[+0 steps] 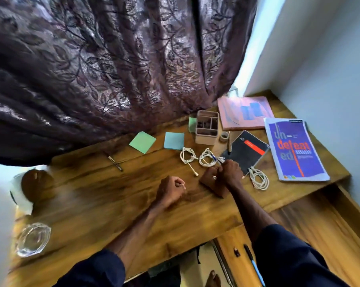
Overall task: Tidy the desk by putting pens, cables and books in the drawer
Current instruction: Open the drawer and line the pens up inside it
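Pens being gathered for the drawer.
A stray pen [115, 163] lies off left; the left hand [170, 191] is an empty fist. Over the white cable [206, 158], the right hand [226, 176] grips the pens [217, 158]. Best lift straight up, clear of the coil, then down to the open drawer [230, 238].

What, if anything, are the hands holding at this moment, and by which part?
The right hand grips a few pens by their near ends; the far ends stick out past the fingers. The left hand is curled and holds nothing visible.
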